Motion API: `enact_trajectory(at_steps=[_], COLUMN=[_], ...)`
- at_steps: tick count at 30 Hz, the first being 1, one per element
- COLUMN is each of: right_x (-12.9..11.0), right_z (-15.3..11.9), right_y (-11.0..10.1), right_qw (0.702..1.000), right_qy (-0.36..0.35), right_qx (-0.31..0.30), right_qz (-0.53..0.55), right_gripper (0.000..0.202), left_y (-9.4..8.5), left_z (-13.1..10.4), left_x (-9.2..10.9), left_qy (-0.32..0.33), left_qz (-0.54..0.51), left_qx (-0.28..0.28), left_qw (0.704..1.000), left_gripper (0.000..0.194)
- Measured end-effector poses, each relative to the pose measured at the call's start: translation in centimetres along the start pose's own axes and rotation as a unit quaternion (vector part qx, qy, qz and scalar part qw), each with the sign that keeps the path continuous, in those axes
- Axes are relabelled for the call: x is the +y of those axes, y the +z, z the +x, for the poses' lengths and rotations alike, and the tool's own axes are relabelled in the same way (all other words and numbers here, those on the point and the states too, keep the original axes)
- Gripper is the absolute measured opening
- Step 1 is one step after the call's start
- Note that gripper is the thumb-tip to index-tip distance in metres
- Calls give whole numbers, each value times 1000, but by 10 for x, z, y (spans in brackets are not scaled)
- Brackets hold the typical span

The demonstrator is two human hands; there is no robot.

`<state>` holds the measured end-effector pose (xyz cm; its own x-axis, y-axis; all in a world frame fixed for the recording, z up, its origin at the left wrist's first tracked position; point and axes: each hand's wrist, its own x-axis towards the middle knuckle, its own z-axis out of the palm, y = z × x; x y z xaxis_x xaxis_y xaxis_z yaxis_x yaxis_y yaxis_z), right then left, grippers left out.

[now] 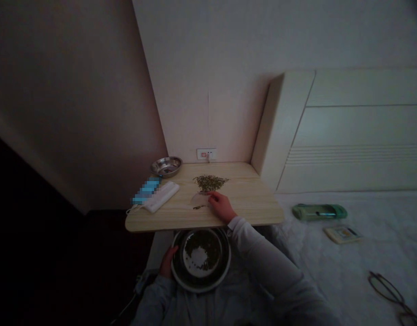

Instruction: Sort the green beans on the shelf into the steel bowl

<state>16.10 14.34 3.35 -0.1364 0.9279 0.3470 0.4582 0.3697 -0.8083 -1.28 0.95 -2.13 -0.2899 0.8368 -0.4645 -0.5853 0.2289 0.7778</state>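
My right hand is over the small wooden table, its fingers pinched on a thin, pale, see-through piece that looks like plastic. Just beyond it a pile of small dark green grains is spread on the wood. A few more grains lie on the near side of the piece. Below the table edge, my left hand grips the left rim of a wide bowl on my lap. Inside that bowl is a smaller pale dish with dark green grains scattered around its bare middle.
On the table, a steel bowl stands at the back left, near a phone and a white power strip. A wall socket is behind. A green bottle, a small packet and glasses lie on the bed.
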Motion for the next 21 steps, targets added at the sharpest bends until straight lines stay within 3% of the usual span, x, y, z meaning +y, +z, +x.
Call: enact_trajectory(at_steps=[6,14,21], right_x=[-3,-4,-6], right_z=[-3,-6,-9], right_y=[0,-4,-5], right_qw=[1000,999,999], right_qy=[-12,-4,-8], right_qx=[-15,-27,-42], right_qz=[-19,-22,-25], right_gripper=[30,30,27], left_y=[0,10,7], left_z=[0,-16,-9], left_x=[3,7,6], left_qy=[-14,0,6], left_qz=[0,6,22], left_qx=[11,4,35], left_qw=[1000,1000,999], left_gripper=[6,8,8])
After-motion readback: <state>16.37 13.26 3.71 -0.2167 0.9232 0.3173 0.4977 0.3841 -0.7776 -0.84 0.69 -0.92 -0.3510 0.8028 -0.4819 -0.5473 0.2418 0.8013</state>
